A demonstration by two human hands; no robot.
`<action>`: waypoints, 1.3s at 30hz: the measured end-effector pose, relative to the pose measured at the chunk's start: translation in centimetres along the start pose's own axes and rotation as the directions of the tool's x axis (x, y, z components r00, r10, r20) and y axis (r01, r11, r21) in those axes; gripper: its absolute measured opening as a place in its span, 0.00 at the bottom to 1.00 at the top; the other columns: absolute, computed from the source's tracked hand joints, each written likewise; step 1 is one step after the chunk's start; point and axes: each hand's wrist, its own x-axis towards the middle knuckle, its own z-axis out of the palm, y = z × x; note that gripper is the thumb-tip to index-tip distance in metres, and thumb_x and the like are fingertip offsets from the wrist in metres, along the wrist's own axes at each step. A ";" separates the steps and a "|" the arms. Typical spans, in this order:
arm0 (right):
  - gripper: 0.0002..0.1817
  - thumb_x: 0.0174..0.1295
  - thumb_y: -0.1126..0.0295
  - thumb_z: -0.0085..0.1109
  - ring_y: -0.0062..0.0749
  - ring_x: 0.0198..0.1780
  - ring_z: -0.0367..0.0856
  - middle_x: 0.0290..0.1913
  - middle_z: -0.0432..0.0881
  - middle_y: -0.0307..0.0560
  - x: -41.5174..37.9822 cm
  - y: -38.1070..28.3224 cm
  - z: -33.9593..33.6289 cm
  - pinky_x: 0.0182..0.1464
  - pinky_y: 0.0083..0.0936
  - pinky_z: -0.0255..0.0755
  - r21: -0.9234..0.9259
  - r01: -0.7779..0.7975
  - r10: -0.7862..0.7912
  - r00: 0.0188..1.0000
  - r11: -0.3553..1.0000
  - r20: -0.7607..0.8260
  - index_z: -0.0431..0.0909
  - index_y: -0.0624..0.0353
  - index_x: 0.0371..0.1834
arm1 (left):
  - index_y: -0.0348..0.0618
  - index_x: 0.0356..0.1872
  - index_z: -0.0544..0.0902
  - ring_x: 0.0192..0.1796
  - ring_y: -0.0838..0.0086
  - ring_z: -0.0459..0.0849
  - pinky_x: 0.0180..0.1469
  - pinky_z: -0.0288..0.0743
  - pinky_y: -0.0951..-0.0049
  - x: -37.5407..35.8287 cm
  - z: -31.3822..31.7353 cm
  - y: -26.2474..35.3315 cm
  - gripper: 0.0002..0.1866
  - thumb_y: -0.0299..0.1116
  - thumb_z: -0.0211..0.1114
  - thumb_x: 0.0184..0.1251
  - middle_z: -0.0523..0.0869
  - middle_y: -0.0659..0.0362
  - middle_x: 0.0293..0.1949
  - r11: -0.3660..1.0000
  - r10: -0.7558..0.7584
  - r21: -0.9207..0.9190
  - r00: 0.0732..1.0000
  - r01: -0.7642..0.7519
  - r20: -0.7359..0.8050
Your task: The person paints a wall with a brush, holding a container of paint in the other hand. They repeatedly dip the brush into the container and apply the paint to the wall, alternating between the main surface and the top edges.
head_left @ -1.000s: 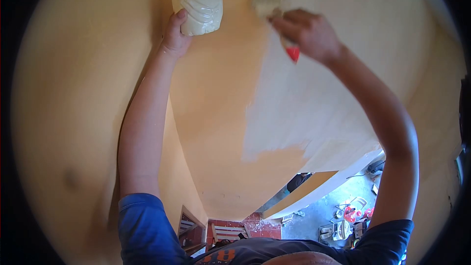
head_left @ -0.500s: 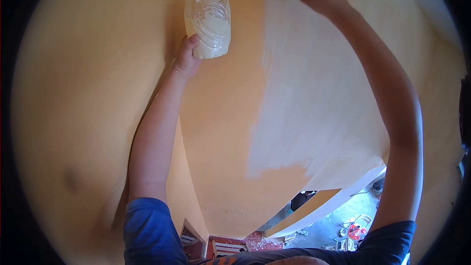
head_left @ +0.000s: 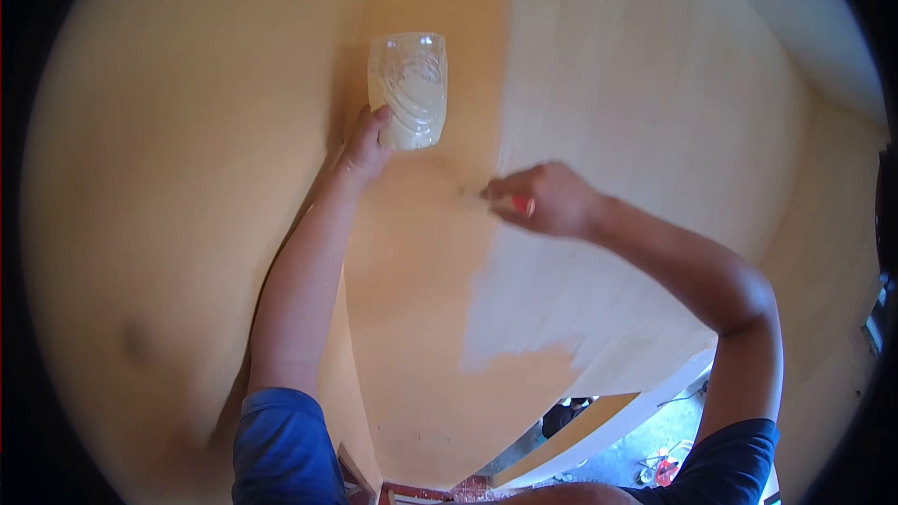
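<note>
My left hand (head_left: 369,145) grips the lower part of a clear plastic container (head_left: 408,93), cut open at the top, with pale cream paint inside. To its lower right, my right hand (head_left: 552,198) is closed around a paintbrush (head_left: 522,205) with a red part on its handle. The bristle end is smeared by motion and points left toward the container. Behind both hands is a wall (head_left: 421,262), orange-yellow on the left. A whitish painted area (head_left: 599,131) covers its right side, with a ragged lower edge.
A plain yellowish wall (head_left: 168,178) stands close on the left, meeting the other in a corner. Far below, through an opening at the lower right, are a dark figure (head_left: 564,418), a bright floor (head_left: 608,463) and a red item (head_left: 667,472). Reddish tiles lie at bottom centre.
My right hand has come down and left with the paintbrush, from high on the whitish area to near the container. The container in my left hand appears lower in view.
</note>
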 end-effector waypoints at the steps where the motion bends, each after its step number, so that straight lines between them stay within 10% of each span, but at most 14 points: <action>1: 0.11 0.55 0.63 0.61 0.39 0.39 0.82 0.38 0.83 0.43 1.3 1.7 -1.1 0.41 0.32 0.76 -0.109 -0.031 0.030 0.999 0.994 -0.015 0.80 0.51 0.41 | 0.39 0.59 0.68 0.57 0.72 0.73 0.60 0.66 0.68 -0.1 0.1 -0.1 0.39 0.55 0.66 0.50 0.76 0.59 0.53 1.000 0.012 0.003 1.000 -0.012 0.007; 4: 0.12 0.55 0.62 0.61 0.41 0.42 0.81 0.42 0.83 0.43 4.4 4.8 -7.5 0.47 0.27 0.74 -0.090 -0.228 0.211 0.963 0.970 -0.166 0.80 0.51 0.41 | 0.38 0.59 0.68 0.56 0.71 0.74 0.59 0.67 0.68 0.1 0.5 0.5 0.39 0.55 0.66 0.50 0.77 0.58 0.53 0.998 0.055 0.016 0.998 -0.056 0.040; 11: 0.14 0.59 0.60 0.52 0.48 0.38 0.79 0.37 0.82 0.48 8.9 8.1 -16.6 0.40 0.40 0.73 -0.425 -0.239 -0.034 0.839 0.873 -0.543 0.76 0.45 0.48 | 0.38 0.58 0.69 0.55 0.71 0.74 0.58 0.67 0.67 -0.2 0.8 1.0 0.39 0.55 0.67 0.50 0.77 0.59 0.52 0.999 0.028 0.024 0.998 -0.029 0.060; 14: 0.12 0.56 0.66 0.55 0.42 0.35 0.80 0.39 0.82 0.45 8.3 9.4 -11.9 0.38 0.33 0.75 -0.569 -0.094 -0.195 0.884 0.817 -0.426 0.78 0.49 0.44 | 0.38 0.57 0.69 0.54 0.72 0.75 0.58 0.67 0.68 -0.3 0.8 0.9 0.38 0.54 0.68 0.49 0.77 0.59 0.51 1.000 0.020 0.017 0.999 -0.020 0.038; 19: 0.12 0.58 0.60 0.53 0.43 0.35 0.81 0.33 0.81 0.46 2.8 3.1 -3.4 0.36 0.39 0.75 -0.258 0.209 -0.209 0.978 0.943 0.026 0.74 0.48 0.45 | 0.38 0.56 0.70 0.53 0.72 0.76 0.57 0.68 0.69 0.0 0.4 0.4 0.38 0.53 0.68 0.50 0.78 0.59 0.50 0.999 0.036 0.021 0.999 -0.037 0.037; 22: 0.13 0.58 0.57 0.56 0.46 0.35 0.80 0.31 0.81 0.47 2.3 1.1 -3.7 0.39 0.40 0.74 -0.013 0.013 -0.009 0.967 1.000 0.254 0.74 0.46 0.43 | 0.37 0.56 0.70 0.53 0.72 0.75 0.57 0.68 0.69 0.1 0.4 0.5 0.37 0.53 0.67 0.50 0.78 0.59 0.50 0.998 0.058 -0.004 0.996 -0.058 0.066; 26: 0.10 0.54 0.61 0.62 0.37 0.37 0.81 0.34 0.83 0.41 6.4 6.2 -8.2 0.44 0.27 0.74 -0.061 -0.147 0.146 0.989 0.987 -0.009 0.79 0.51 0.36 | 0.37 0.57 0.70 0.53 0.72 0.75 0.56 0.68 0.69 -0.2 1.2 1.0 0.36 0.52 0.67 0.51 0.78 0.58 0.50 0.999 0.050 0.016 0.998 -0.050 0.036; 33: 0.18 0.56 0.49 0.55 0.47 0.34 0.79 0.28 0.81 0.50 13.4 13.0 -22.4 0.38 0.38 0.72 -0.335 -0.249 -0.017 0.780 0.909 -0.626 0.78 0.43 0.45 | 0.37 0.56 0.70 0.54 0.71 0.75 0.57 0.68 0.69 0.1 0.2 0.4 0.36 0.50 0.68 0.51 0.78 0.58 0.50 0.999 0.040 -0.005 0.998 -0.040 0.042; 39: 0.12 0.62 0.57 0.47 0.52 0.39 0.78 0.34 0.81 0.52 14.2 13.4 -22.0 0.40 0.44 0.71 -0.581 -0.277 -0.138 0.812 0.765 -0.568 0.74 0.45 0.45 | 0.37 0.56 0.70 0.54 0.71 0.76 0.57 0.68 0.69 0.0 0.3 0.5 0.36 0.52 0.68 0.50 0.78 0.58 0.50 0.999 0.033 0.009 0.998 -0.033 0.057</action>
